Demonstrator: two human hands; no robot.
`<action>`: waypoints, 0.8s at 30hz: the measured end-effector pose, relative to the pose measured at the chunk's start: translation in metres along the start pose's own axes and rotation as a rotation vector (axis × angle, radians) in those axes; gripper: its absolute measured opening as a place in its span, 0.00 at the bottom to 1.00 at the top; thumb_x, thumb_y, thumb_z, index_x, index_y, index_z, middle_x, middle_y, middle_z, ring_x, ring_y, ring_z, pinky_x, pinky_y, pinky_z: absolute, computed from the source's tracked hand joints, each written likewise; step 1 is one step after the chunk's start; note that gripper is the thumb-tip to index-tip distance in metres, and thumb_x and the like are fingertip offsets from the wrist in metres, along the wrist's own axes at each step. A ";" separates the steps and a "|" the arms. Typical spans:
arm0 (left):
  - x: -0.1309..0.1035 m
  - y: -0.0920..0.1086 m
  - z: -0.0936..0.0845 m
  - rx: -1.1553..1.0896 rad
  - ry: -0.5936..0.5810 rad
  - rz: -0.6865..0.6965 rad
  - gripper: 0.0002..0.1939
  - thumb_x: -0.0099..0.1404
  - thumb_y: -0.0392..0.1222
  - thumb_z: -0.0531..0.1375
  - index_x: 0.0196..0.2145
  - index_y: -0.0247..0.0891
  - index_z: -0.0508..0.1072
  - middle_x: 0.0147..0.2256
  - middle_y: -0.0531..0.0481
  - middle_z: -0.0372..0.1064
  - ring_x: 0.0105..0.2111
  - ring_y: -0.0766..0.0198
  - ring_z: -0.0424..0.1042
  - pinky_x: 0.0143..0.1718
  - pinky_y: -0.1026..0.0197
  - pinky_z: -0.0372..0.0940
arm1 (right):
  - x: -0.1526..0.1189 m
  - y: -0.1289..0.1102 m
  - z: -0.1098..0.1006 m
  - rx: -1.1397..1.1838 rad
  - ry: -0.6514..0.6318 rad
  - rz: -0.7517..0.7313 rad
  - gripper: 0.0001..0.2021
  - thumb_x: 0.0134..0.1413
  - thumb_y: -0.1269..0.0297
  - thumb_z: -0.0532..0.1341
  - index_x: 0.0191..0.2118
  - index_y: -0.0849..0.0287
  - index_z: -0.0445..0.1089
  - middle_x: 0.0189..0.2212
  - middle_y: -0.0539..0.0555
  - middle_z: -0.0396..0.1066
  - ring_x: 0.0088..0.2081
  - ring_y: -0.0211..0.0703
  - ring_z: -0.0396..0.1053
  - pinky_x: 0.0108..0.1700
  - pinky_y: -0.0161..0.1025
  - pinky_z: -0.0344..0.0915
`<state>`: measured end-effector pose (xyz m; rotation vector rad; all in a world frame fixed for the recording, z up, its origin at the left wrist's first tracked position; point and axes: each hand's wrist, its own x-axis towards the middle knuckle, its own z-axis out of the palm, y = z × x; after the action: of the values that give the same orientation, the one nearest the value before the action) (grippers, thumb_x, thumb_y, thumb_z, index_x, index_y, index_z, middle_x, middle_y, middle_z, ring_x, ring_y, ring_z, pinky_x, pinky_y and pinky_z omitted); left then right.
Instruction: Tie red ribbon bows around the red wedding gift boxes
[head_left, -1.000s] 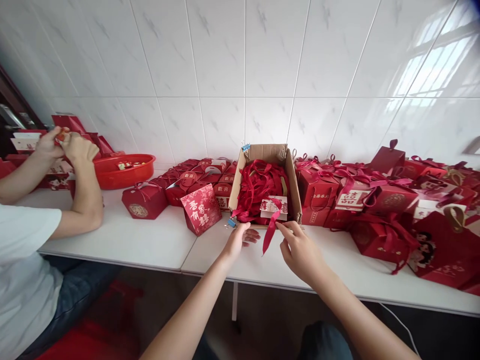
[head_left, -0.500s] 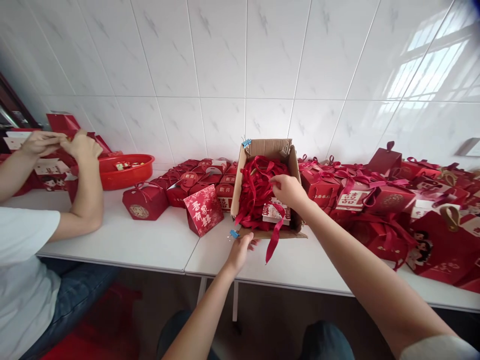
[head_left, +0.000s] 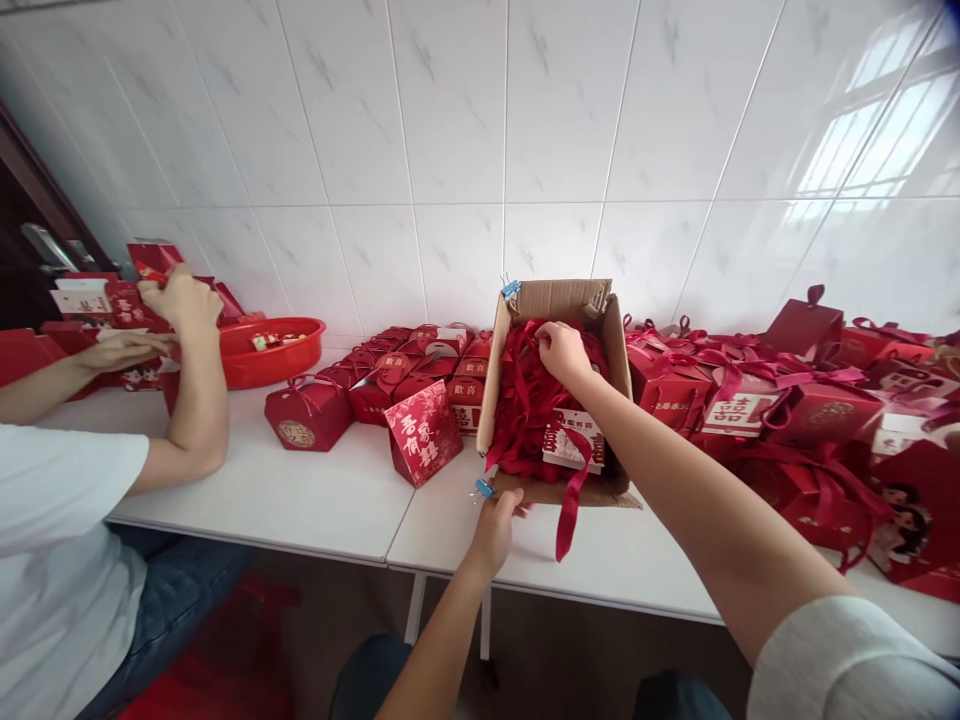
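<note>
An open cardboard box (head_left: 489, 400) full of red ribbons (head_left: 525, 400) stands tilted on the white table. My right hand (head_left: 564, 352) is inside it, its fingers closed on ribbon near the back. My left hand (head_left: 498, 525) holds the box's front edge from below, beside a blue clip (head_left: 484, 488). A printed card (head_left: 573, 440) lies on the ribbons at the front, and one ribbon end (head_left: 568, 515) hangs over the box's edge. Left of the box stands a red box with white characters (head_left: 425, 435).
Many red gift boxes (head_left: 667, 390) stand along the wall on both sides. At the left, a person's hands (head_left: 180, 300) are beside a red basin (head_left: 281, 368) with small wrapped items. A seam crosses the table (head_left: 315, 510).
The view has shifted, so things appear lower and further right. My right hand has moved deeper toward the back left of the ribbons. The other person's hands have moved apart.
</note>
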<state>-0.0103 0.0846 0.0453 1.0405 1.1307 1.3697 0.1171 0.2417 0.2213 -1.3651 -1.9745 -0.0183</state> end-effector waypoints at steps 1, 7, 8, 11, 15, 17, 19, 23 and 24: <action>-0.001 -0.001 0.000 -0.003 0.000 0.001 0.15 0.53 0.54 0.58 0.23 0.38 0.69 0.25 0.45 0.71 0.33 0.53 0.72 0.35 0.53 0.64 | 0.003 0.000 0.000 -0.014 -0.010 0.011 0.18 0.59 0.74 0.48 0.49 0.65 0.71 0.49 0.63 0.71 0.50 0.48 0.68 0.51 0.41 0.62; 0.000 -0.004 -0.002 -0.023 0.000 0.005 0.15 0.54 0.53 0.58 0.22 0.38 0.67 0.25 0.45 0.70 0.33 0.52 0.72 0.36 0.52 0.63 | 0.016 0.001 0.006 -0.097 -0.142 0.095 0.17 0.58 0.69 0.54 0.50 0.60 0.72 0.44 0.64 0.74 0.45 0.56 0.72 0.45 0.48 0.66; 0.000 -0.005 -0.002 -0.027 0.001 0.006 0.14 0.54 0.53 0.58 0.22 0.39 0.67 0.25 0.45 0.70 0.33 0.52 0.72 0.36 0.52 0.63 | 0.016 0.001 0.008 -0.106 -0.158 0.106 0.17 0.57 0.70 0.55 0.51 0.60 0.72 0.44 0.65 0.74 0.45 0.56 0.72 0.45 0.48 0.67; 0.000 -0.005 -0.003 -0.037 -0.005 0.003 0.14 0.54 0.53 0.58 0.22 0.39 0.67 0.26 0.45 0.70 0.34 0.51 0.72 0.37 0.52 0.63 | 0.015 0.001 0.009 -0.117 -0.184 0.120 0.18 0.55 0.69 0.57 0.51 0.58 0.72 0.45 0.64 0.74 0.47 0.56 0.72 0.46 0.48 0.67; -0.001 -0.004 -0.004 -0.048 -0.018 -0.003 0.15 0.54 0.53 0.58 0.23 0.37 0.69 0.26 0.43 0.71 0.35 0.51 0.72 0.38 0.51 0.63 | 0.010 0.001 0.006 -0.083 -0.180 0.115 0.16 0.54 0.66 0.59 0.48 0.57 0.75 0.45 0.62 0.75 0.48 0.56 0.71 0.48 0.50 0.66; -0.001 -0.003 -0.004 -0.060 -0.018 -0.005 0.15 0.54 0.53 0.58 0.23 0.37 0.70 0.26 0.43 0.72 0.35 0.51 0.72 0.37 0.52 0.63 | 0.009 0.002 0.002 -0.048 -0.166 0.121 0.15 0.54 0.66 0.59 0.46 0.57 0.76 0.44 0.62 0.75 0.47 0.56 0.71 0.48 0.50 0.65; -0.002 -0.001 -0.004 -0.072 -0.020 -0.007 0.15 0.54 0.52 0.58 0.23 0.37 0.70 0.26 0.43 0.72 0.35 0.51 0.72 0.37 0.53 0.63 | 0.009 0.004 -0.005 -0.003 -0.149 0.135 0.14 0.52 0.68 0.59 0.43 0.59 0.78 0.42 0.61 0.76 0.46 0.56 0.72 0.47 0.49 0.65; -0.002 0.002 -0.002 -0.090 -0.019 -0.013 0.14 0.53 0.51 0.59 0.25 0.35 0.72 0.26 0.43 0.73 0.33 0.53 0.72 0.36 0.54 0.63 | 0.011 0.008 -0.021 0.133 -0.099 0.173 0.11 0.46 0.70 0.61 0.36 0.61 0.78 0.35 0.58 0.77 0.40 0.49 0.72 0.44 0.41 0.66; -0.003 0.003 -0.002 -0.093 -0.019 -0.014 0.15 0.53 0.51 0.59 0.25 0.34 0.72 0.26 0.43 0.73 0.33 0.53 0.72 0.36 0.54 0.63 | 0.012 0.008 -0.025 0.179 -0.080 0.189 0.10 0.46 0.70 0.62 0.36 0.61 0.78 0.32 0.57 0.76 0.37 0.47 0.72 0.42 0.39 0.66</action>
<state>-0.0121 0.0819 0.0476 0.9753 1.0478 1.3857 0.1353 0.2453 0.2430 -1.4461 -1.8542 0.2979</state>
